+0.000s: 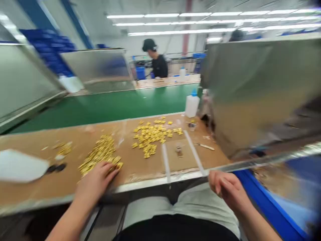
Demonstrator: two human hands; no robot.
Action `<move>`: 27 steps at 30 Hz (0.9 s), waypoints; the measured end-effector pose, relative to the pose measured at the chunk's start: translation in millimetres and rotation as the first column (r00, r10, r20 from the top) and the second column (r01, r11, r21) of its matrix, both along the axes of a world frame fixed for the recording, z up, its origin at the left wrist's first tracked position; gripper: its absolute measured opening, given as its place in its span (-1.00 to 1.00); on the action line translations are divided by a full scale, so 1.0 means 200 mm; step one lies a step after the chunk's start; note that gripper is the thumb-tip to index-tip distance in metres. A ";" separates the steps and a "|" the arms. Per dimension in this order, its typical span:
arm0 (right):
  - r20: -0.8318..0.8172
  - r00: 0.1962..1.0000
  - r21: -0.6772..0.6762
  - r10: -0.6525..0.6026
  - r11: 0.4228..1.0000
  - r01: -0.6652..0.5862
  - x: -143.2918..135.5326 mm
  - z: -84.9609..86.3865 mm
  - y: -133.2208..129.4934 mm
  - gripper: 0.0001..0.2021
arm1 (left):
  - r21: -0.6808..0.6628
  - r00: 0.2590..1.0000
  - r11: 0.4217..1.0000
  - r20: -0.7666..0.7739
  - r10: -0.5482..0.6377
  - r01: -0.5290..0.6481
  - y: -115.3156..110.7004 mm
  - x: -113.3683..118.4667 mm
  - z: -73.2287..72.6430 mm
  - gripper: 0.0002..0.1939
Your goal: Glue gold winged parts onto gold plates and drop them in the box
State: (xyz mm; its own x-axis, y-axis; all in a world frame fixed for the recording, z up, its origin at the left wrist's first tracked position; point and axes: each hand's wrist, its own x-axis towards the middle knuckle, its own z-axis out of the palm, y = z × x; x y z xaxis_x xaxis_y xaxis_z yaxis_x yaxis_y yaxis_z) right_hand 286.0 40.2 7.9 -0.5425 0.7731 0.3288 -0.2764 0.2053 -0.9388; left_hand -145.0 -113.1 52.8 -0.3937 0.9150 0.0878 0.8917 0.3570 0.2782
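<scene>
My left hand (99,175) is at the near edge of a heap of small gold-coloured metal pieces (101,150). Its thumb and fingers are drawn together on a gold-coloured piece (119,165) at the heap's lower right. My right hand (227,185) hangs just off the front edge of the workbench, fingers curled in; whatever may be in them is hidden. A looser spread of the same gold-coloured pieces (151,134) lies in the middle of the bench. Right of it, a small clear-and-brown item (179,150) lies between two white tape strips.
A white bottle with a blue cap (192,105) stands at the back right. Near it lies a thin pale-handled tool (207,147). At left is a white container (21,165). A green conveyor belt (112,105) runs behind; a blue bin (273,204) stands lower right. A person (159,63) works beyond.
</scene>
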 end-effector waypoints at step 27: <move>0.768 0.401 0.600 -0.498 0.780 -0.180 -0.47 0.16 0.43 -0.55 | 0.047 0.972 0.998 0.234 0.018 -0.030 0.12 0.14 0.00 -0.64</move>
